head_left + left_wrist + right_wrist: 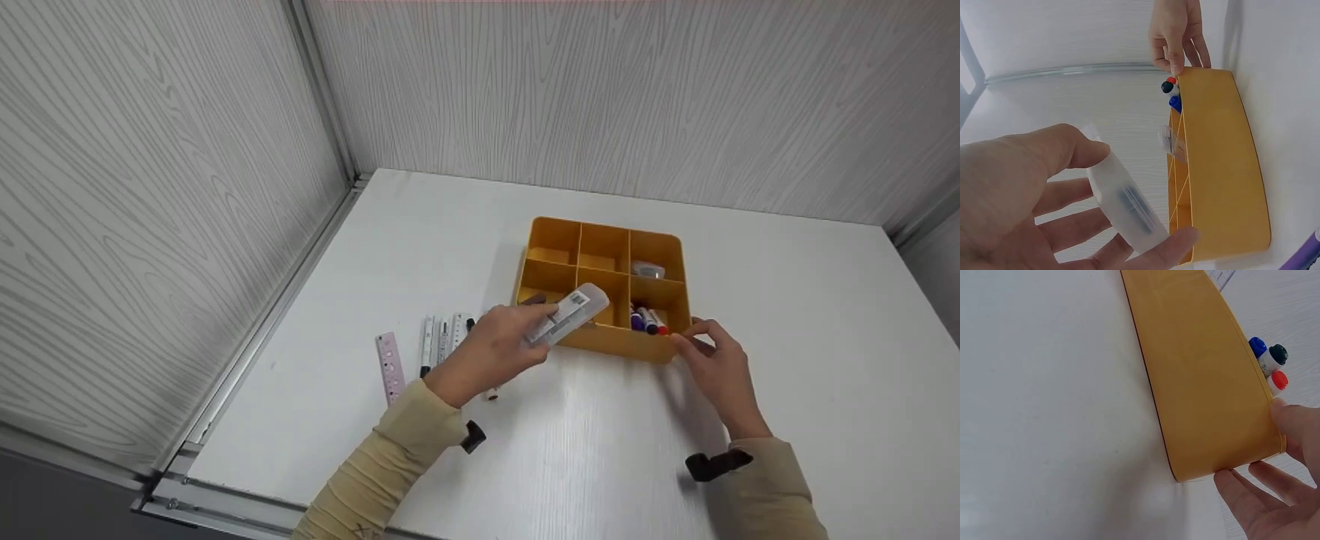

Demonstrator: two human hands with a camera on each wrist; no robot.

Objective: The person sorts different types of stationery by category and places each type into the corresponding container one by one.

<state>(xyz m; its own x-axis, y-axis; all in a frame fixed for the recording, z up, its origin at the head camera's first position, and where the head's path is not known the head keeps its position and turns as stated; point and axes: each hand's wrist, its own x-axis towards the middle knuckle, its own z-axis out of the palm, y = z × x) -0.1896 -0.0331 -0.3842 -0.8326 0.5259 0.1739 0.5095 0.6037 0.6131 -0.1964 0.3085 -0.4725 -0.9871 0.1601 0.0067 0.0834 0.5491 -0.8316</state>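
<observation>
My left hand (491,351) holds a translucent white plastic case (574,315) with a printed label, above the near edge of a yellow compartment box (619,345). In the left wrist view the case (1126,202) lies between thumb and fingers. At the box's near right corner, my right hand (721,375) grips the wall, thumb at the rim and fingers against the side. Several markers (649,321) with blue, black and red caps stand in the near right compartment. A small clear plastic item (648,270) sits in the compartment behind them.
Left of the box, a pink ruler (389,366) lies on the white table (600,442), beside a white marker (427,343) and other slim items, partly behind my left arm. A purple pen-like item (1302,252) shows in the left wrist view. Panels (600,97) stand behind and at the sides.
</observation>
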